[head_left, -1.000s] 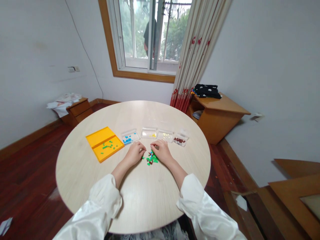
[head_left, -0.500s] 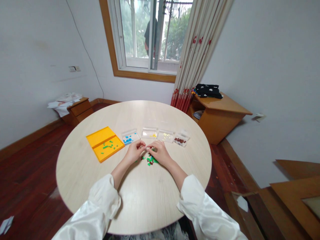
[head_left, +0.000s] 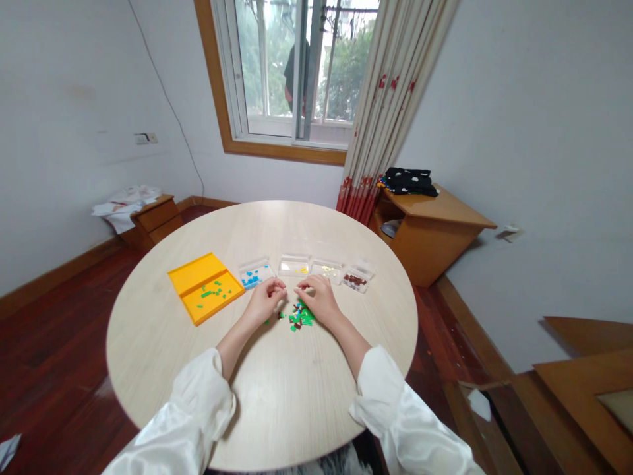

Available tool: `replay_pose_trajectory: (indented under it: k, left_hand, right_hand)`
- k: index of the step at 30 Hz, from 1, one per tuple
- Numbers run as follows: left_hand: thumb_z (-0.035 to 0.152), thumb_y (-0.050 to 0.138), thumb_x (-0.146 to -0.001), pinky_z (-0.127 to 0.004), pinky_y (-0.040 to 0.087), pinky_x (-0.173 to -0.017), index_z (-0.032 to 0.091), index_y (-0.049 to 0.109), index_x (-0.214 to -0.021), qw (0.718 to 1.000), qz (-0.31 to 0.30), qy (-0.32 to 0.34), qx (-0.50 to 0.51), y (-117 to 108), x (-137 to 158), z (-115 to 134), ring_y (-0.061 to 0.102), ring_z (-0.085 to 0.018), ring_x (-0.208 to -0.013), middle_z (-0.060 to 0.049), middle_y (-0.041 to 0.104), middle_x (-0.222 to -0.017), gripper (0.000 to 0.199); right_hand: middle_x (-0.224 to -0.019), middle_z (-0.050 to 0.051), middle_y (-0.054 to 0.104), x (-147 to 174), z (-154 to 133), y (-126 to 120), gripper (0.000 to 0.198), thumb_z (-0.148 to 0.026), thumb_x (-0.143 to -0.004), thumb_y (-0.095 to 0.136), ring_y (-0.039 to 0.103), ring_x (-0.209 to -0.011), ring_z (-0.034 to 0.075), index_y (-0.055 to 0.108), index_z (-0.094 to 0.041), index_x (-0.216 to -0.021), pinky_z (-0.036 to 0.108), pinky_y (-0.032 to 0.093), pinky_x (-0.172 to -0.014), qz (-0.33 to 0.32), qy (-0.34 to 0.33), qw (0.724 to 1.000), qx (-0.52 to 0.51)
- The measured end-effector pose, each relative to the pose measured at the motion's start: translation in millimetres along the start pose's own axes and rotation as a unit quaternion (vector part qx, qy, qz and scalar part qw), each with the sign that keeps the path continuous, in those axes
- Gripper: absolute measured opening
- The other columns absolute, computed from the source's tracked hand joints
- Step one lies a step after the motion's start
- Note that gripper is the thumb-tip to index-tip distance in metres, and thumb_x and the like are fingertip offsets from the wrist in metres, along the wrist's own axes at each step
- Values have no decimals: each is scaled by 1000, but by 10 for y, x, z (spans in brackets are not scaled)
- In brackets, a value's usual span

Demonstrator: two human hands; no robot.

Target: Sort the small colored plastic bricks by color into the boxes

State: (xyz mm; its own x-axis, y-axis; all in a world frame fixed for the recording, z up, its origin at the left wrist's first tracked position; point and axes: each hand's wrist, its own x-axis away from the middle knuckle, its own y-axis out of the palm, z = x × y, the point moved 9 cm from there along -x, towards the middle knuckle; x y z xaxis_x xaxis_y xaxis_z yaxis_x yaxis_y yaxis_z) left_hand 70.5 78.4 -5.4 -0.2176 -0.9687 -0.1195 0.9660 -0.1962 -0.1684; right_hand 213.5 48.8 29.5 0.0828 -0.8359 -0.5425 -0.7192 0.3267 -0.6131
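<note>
Farther apart than before, the left hand (head_left: 266,302) and right hand (head_left: 319,298) flank the blocks (head_left: 304,316), likely for easy reach, though I cannot tell what either grip holds.

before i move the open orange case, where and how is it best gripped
Probably the near rim of the case, coming from its right with the left hand: that rim slants toward the hand, the lid half lies open beyond, and loose green pieces inside suggest keeping it level.
</note>
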Motion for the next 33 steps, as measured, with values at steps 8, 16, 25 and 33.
replay_pose_trajectory:
  k: [8,16,25,33]
  left_hand:
    - [34,53,-71,-25,34,-55,17,57,-59,987,40,44,-150,-160,14,125,46,-13,-54,1,53,-53,21]
    - [31,55,-72,-25,31,-53,15,62,-60,975,-41,49,-213,-175,75,103,42,-11,-52,0,53,-53,21]
    - [27,63,-70,-26,43,-70,16,69,-69,945,-232,85,-216,22,307,218,54,-13,-73,-4,60,-78,12]
    - [31,64,-72,-26,45,-73,17,72,-73,943,-257,71,-198,49,311,96,55,-13,-77,-4,55,-81,16]
  right_hand:
    - [-83,7,69,-85,694,-487,20,-27,-83,52,57,-85,22,70,-17,-83,35,32,-80,143,136,974,107]
    - [-93,10,70,-72,739,-465,28,-20,-81,48,55,-90,24,69,-16,-99,36,32,-83,131,138,975,111]
    - [-91,7,70,-60,630,-321,27,-19,-80,47,57,-91,23,70,-19,-95,37,34,-84,123,99,985,75]
    - [-92,7,71,-63,633,-289,25,-18,-79,49,58,-92,23,71,-19,-93,38,36,-83,109,101,987,66]
